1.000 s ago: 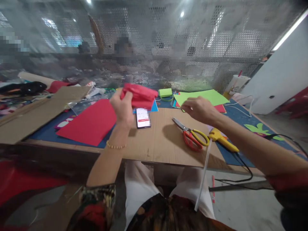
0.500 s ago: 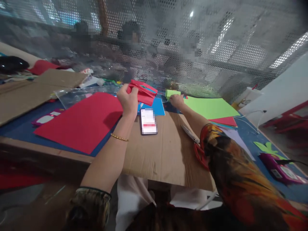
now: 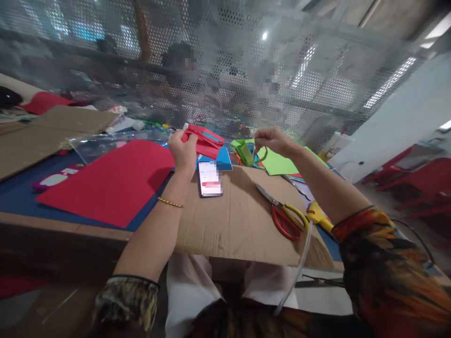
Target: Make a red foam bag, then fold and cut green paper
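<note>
My left hand [image 3: 183, 148] pinches a red folded paper piece [image 3: 208, 141], with a strip of blue showing in its folds, above the table. On the right, my right hand [image 3: 270, 139] is closed at the edge of a green folded paper bag [image 3: 243, 151], which has a curved strip like a handle. The bag hangs tilted under the fingers. Between my forearms a phone [image 3: 210, 180] lies on a cardboard sheet [image 3: 232, 225]. Scissors [image 3: 282, 211] with red and yellow handles rest on the cardboard below my right forearm.
A large red sheet [image 3: 109, 183] covers the table's left side, beside a purple box [image 3: 58, 176]. Green sheets [image 3: 276, 162] lie at the right, near a yellow glue gun [image 3: 319, 216]. A blue sheet [image 3: 221, 159] lies behind the phone. Perforated metal mesh [image 3: 225, 94] stands at the back.
My right hand has taken up the green paper bag from the table and lifted it. The right forearm has swung outward, uncovering the scissors and glue gun. My left hand still holds the red paper.
</note>
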Motion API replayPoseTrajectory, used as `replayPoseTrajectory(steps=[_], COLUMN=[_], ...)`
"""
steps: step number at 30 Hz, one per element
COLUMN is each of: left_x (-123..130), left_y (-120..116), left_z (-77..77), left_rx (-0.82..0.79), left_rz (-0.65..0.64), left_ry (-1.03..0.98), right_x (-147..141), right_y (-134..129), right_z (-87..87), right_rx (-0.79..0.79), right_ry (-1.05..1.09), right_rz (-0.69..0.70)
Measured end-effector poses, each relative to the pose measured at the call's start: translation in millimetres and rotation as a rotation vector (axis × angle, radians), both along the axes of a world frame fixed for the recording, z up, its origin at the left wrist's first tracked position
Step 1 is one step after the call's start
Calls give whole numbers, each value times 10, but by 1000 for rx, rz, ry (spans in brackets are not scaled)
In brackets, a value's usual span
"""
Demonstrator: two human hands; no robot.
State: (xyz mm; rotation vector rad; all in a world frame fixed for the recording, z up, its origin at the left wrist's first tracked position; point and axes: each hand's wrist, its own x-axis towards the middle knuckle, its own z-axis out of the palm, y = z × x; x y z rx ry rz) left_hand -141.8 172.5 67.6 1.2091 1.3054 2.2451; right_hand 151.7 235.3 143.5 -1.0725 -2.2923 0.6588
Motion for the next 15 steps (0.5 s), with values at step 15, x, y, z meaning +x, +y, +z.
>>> replayPoseTrajectory(steps=[15], left_x=[141], left_y=[-155], left_z=[136], left_rx=[-101], left_rz=[-7], left_ry=[-170], right_x=[283], right_y=[-577], right_z=[186], right_rx=[-196], right_ry=[194], right_rz=[285])
